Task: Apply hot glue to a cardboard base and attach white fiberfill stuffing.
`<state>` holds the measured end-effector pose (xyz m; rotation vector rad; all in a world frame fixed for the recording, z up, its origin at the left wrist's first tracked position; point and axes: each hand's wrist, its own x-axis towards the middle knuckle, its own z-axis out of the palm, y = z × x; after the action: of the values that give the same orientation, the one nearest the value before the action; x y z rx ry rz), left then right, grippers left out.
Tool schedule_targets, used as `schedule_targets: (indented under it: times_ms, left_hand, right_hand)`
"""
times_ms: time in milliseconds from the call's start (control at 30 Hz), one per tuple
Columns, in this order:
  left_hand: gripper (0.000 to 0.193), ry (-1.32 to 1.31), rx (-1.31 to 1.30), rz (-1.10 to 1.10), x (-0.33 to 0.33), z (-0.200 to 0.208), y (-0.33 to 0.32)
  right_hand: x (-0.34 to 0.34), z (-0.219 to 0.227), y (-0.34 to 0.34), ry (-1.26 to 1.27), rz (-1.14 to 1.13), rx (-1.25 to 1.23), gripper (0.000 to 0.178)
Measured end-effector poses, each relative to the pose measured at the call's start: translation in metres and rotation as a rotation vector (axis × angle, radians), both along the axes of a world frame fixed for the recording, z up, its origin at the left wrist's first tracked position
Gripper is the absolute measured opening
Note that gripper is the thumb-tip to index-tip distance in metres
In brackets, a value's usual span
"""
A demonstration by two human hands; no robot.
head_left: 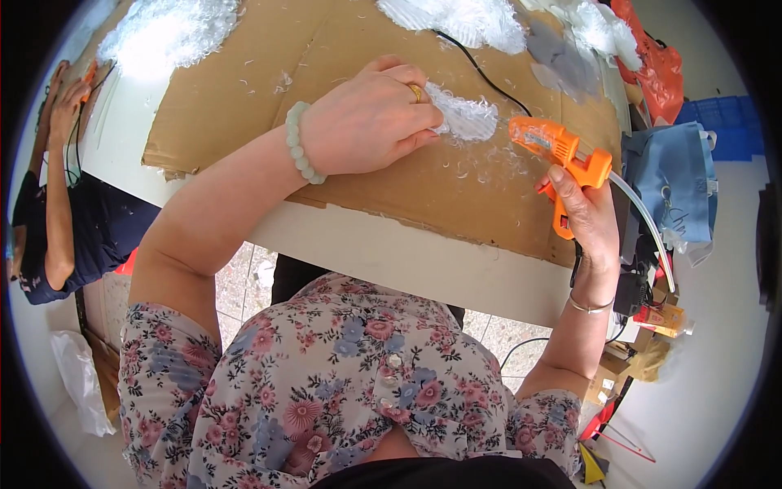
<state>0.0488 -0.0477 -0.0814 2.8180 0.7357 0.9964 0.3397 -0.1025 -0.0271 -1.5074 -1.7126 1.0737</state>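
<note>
My left hand [379, 118] is closed on a small white feathery piece [466, 114], its fingers pinching the left end just above the cardboard. In my right hand [588, 213] is an orange hot glue gun [562, 155], gripped by its handle with the nozzle facing left toward the feathery piece. A long translucent glue stick [648, 224] curves out of the back of the gun. Between nozzle and piece there seems to be a small gap; whether glue is coming out cannot be made out.
Brown cardboard [391, 196] strewn with white wisps covers the white table [391, 253]. White feathery piles [167, 41] lie at the far left and far middle. A black cable [481, 69] crosses the cardboard. A blue bag [672, 179] hangs at right; at left another person [61, 187] works.
</note>
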Motion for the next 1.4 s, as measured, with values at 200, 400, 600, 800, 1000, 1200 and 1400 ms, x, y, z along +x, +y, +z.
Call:
schedule_targets:
  times_ms: [200, 400, 600, 800, 1000, 1200, 1400]
  left_hand:
    - [0.011, 0.002, -0.014, 0.018, 0.000, 0.002, 0.000]
    - [0.011, 0.036, -0.030, 0.024, -0.001, 0.004, 0.001]
    - [0.011, -0.057, 0.005, 0.034, 0.001, -0.001, 0.001]
    - [0.011, 0.017, -0.033, 0.041, -0.001, 0.002, 0.001]
    - [0.012, -0.017, -0.017, 0.036, -0.001, 0.000, 0.001]
    - [0.011, -0.010, -0.007, 0.033, -0.002, 0.000, 0.002]
    - [0.012, 0.008, -0.017, 0.036, -0.001, 0.000, 0.002]
  right_hand:
    - [-0.003, -0.004, 0.008, -0.005, 0.008, -0.003, 0.037]
    - [-0.005, -0.005, 0.010, -0.022, 0.017, -0.017, 0.033]
    - [-0.005, -0.005, 0.011, 0.013, 0.026, -0.053, 0.033]
    - [-0.004, -0.003, 0.007, 0.016, 0.002, -0.061, 0.037]
    - [-0.005, -0.003, 0.004, 0.012, -0.004, -0.051, 0.038]
    - [-0.008, 0.000, 0.000, 0.004, 0.002, -0.074, 0.037]
    - [-0.007, 0.001, -0.004, 0.006, 0.016, -0.077, 0.035]
